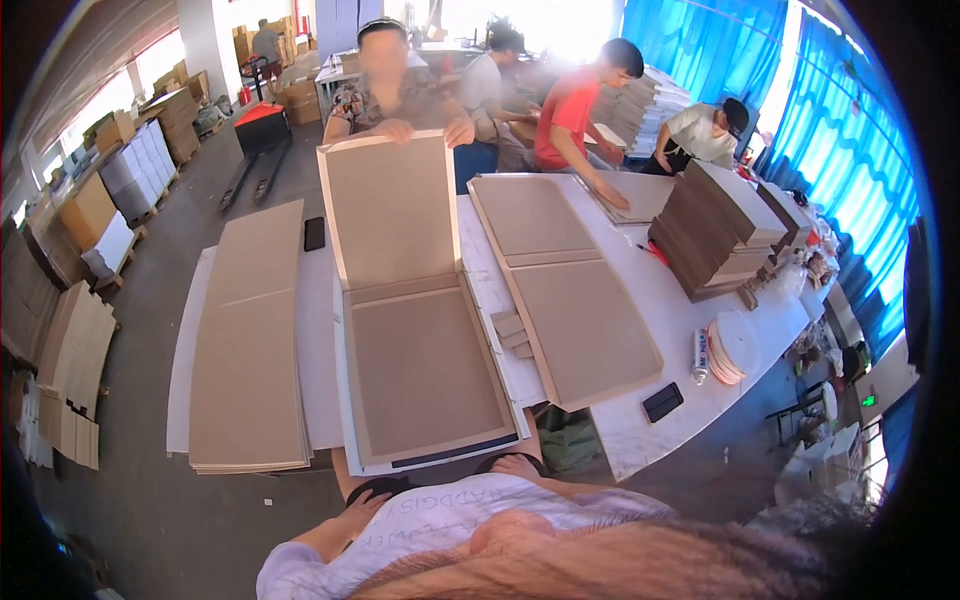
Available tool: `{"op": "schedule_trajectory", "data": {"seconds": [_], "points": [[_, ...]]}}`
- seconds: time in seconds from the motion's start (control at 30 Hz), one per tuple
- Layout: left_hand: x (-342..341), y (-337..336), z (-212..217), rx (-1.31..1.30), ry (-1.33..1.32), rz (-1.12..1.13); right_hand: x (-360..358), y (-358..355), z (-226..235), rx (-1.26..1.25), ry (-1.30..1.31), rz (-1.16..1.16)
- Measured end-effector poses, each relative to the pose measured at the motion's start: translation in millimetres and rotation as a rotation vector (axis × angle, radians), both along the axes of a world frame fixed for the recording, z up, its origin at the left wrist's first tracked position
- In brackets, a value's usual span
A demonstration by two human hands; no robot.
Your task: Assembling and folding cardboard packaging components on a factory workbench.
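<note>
My left hand [362, 508] rests on my lap, holding nothing that I can see. My right hand [515, 466] lies on my other thigh, fingers loosely laid out, close to the near edge of a large cardboard box [425, 370]. This hinged box lies opened on the table in front of me, grey-brown inside with a pale rim. A dark strip [455, 455] runs along its near edge. Across the table, a person's hands [425, 132] grip the top of the raised lid [392, 210]. Neither of my hands touches the box.
Flat cardboard sheets [250, 340] are stacked on the left, a black phone [315, 234] beside them. Another opened box [585, 320] lies right. Beyond it are a second phone [663, 403], a spray can [700, 355], tape rolls [735, 345] and stacked boards [715, 230]. Co-workers [580, 120] stand behind.
</note>
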State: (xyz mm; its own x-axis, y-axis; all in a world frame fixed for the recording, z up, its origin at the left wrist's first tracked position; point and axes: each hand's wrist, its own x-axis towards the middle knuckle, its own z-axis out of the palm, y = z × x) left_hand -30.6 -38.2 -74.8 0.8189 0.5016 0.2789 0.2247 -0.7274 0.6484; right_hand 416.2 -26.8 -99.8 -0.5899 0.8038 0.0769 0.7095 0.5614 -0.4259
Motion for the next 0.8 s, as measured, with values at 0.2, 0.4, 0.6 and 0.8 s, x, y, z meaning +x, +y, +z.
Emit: {"op": "schedule_trajectory", "data": {"seconds": [0.2, 0.4, 0.6, 0.8], "points": [[-8, -1, -15, 0.152, 0.839, -0.163, -5, -1, 5, -0.002, -0.019, 0.002], [-9, -2, -14, 0.131, 0.8, -0.139, -3, 5, -7, 0.042, -0.023, 0.036], [-7, -2, -6, 0.188, 0.917, -0.147, -6, 7, -2, 0.06, -0.035, 0.054], [-10, -9, -16, 0.114, 0.808, -0.121, -6, 3, -11, 0.039, -0.017, 0.037]]}}
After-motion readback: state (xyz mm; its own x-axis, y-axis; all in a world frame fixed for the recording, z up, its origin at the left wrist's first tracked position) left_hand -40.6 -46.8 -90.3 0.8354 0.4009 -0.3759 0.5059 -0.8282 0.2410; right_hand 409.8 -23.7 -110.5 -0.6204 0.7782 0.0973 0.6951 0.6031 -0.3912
